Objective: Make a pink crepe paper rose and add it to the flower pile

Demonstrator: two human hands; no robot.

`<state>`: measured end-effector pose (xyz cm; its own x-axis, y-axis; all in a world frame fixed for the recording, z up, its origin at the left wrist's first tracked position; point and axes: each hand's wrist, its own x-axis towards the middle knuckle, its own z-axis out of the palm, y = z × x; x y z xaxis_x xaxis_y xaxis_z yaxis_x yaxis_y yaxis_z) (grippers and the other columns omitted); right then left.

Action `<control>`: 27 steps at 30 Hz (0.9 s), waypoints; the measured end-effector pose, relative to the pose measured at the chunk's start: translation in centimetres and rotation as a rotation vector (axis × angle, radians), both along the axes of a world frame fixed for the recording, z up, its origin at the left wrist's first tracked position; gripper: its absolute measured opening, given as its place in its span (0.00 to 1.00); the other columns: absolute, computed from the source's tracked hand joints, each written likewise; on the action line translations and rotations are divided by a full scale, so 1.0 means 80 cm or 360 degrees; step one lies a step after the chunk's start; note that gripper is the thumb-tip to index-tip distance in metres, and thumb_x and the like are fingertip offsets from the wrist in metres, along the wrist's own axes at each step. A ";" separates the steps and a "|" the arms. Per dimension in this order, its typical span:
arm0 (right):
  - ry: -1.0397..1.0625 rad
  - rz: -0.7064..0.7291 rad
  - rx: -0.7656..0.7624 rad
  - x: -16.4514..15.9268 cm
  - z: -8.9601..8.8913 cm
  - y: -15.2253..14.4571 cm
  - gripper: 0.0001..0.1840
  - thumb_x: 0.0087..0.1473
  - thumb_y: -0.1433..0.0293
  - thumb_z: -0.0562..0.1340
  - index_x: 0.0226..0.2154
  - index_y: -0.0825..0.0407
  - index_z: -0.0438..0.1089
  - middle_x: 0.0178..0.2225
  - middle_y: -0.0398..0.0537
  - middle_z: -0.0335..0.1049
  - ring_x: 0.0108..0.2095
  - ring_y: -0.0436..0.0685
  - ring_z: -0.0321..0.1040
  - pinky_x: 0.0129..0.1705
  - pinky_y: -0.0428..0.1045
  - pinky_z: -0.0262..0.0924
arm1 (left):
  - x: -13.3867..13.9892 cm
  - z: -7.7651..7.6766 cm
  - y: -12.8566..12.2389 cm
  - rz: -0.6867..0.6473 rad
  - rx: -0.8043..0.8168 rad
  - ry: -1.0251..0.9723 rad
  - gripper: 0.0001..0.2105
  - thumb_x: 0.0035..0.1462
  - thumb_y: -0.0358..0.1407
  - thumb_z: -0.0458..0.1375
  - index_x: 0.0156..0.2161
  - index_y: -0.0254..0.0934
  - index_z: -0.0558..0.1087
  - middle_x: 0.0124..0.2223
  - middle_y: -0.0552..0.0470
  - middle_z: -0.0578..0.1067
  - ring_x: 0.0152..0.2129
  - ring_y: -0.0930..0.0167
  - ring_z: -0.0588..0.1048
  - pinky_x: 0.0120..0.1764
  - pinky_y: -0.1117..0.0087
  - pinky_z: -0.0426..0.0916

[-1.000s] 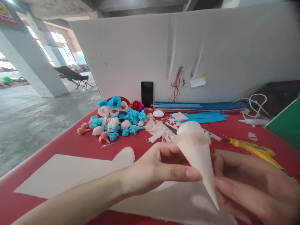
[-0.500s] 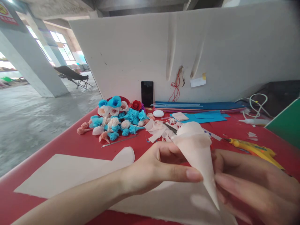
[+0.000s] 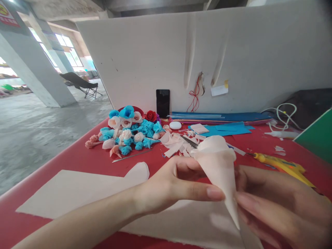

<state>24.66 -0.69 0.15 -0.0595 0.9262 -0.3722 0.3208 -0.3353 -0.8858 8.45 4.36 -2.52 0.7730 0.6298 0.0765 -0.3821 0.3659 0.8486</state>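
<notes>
A pale pink crepe-paper flower (image 3: 219, 166), rolled into a cone with a ruffled top and a pointed lower end, is held tilted above the table. My left hand (image 3: 178, 183) pinches it from the left, thumb across the front and fingers behind. On the other side my right hand (image 3: 280, 204) has its thumb and fingertips closed against the narrow lower part. A thin grey line shows below the cone's tip; I cannot tell what it is. Large cream paper sheets (image 3: 85, 190) lie beneath, with a rounded white paper petal (image 3: 138, 172) on one edge.
Finished blue, white and pink paper flowers (image 3: 135, 133) are heaped at the back left. Paper scraps (image 3: 176, 143) and dark scissors (image 3: 189, 141) lie behind the cone. A yellow glue gun (image 3: 282, 165) rests at right. A phone (image 3: 163, 103) leans on the white partition.
The cone has turned slightly in my fingers, its top shifting a little right and its tip a little up and left. Both hands keep nearly the same place.
</notes>
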 end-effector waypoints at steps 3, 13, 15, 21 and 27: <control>0.0009 -0.0020 0.0006 -0.001 -0.001 0.001 0.17 0.33 0.55 0.58 0.18 0.52 0.62 0.16 0.41 0.56 0.14 0.43 0.46 0.17 0.41 0.39 | 0.001 -0.001 -0.001 0.0004 -0.0042 -0.0019 0.10 0.47 0.30 0.65 0.37 0.33 0.78 0.33 0.53 0.78 0.32 0.77 0.74 0.41 0.78 0.67; 0.0519 -0.0064 -0.0062 -0.008 0.000 0.001 0.15 0.34 0.63 0.63 0.17 0.54 0.58 0.13 0.37 0.54 0.13 0.42 0.48 0.14 0.37 0.45 | 0.002 -0.006 -0.002 0.0043 -0.0155 -0.0146 0.06 0.46 0.29 0.65 0.33 0.31 0.76 0.28 0.54 0.76 0.28 0.78 0.74 0.38 0.80 0.68; 0.0533 -0.0131 -0.0045 -0.009 0.001 -0.002 0.15 0.34 0.64 0.64 0.16 0.54 0.57 0.13 0.36 0.54 0.13 0.42 0.48 0.14 0.37 0.45 | 0.002 -0.006 -0.002 0.0050 -0.0145 -0.0129 0.07 0.46 0.30 0.65 0.33 0.31 0.76 0.28 0.54 0.76 0.28 0.78 0.74 0.38 0.79 0.68; 0.0459 -0.0043 0.0076 -0.001 -0.007 -0.001 0.14 0.35 0.65 0.65 0.16 0.52 0.58 0.15 0.38 0.58 0.13 0.43 0.51 0.16 0.38 0.45 | 0.002 -0.006 -0.002 0.0055 -0.0125 -0.0118 0.09 0.47 0.31 0.65 0.36 0.31 0.76 0.29 0.53 0.76 0.30 0.78 0.73 0.38 0.80 0.67; 0.0513 0.0276 -0.0085 0.008 -0.010 0.009 0.19 0.36 0.61 0.66 0.17 0.52 0.56 0.15 0.38 0.57 0.15 0.45 0.52 0.16 0.39 0.46 | 0.004 -0.009 -0.002 0.0043 -0.0135 -0.0142 0.09 0.46 0.31 0.65 0.35 0.31 0.76 0.27 0.54 0.75 0.28 0.78 0.72 0.37 0.80 0.66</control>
<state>25.32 0.00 -0.68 -0.3358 0.8719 -0.3564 0.0842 -0.3490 -0.9333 8.73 4.16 -3.27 0.7479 0.6577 0.0899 -0.4657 0.4234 0.7771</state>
